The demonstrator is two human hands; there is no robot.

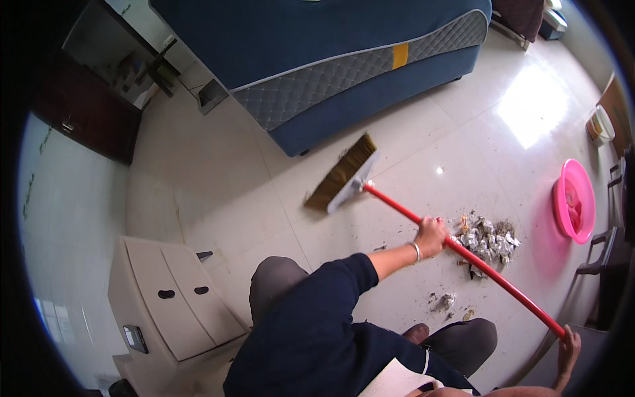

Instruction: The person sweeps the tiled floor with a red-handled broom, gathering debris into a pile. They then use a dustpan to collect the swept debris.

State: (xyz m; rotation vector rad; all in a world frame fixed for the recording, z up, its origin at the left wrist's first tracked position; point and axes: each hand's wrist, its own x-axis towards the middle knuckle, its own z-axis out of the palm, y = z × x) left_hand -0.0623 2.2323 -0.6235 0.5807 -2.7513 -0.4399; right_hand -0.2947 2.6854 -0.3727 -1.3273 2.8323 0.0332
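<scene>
A broom with a red handle (501, 283) runs slantwise across the view. My left hand (430, 238), a silver-coloured bangle at its wrist, is closed around the middle of the handle. Farther back, at the upper end near the lower right, my right hand (569, 345) grips it. The broom's brown bristles (340, 176) are at or just above the tiled floor, left of my left hand and near the bed's corner; contact is unclear. A pile of crumpled silvery scraps and dark debris (488, 243) lies right of my left hand. A smaller bit of litter (449, 299) lies nearer my knees.
A blue bed base with a quilted mattress (317, 84) stands ahead. To the right are a pink plastic basin (560, 208), a white bucket (600, 126) and dark chair parts. A beige bedside cabinet (163, 317) stands at lower left, and a dark red door (89, 109) at upper left.
</scene>
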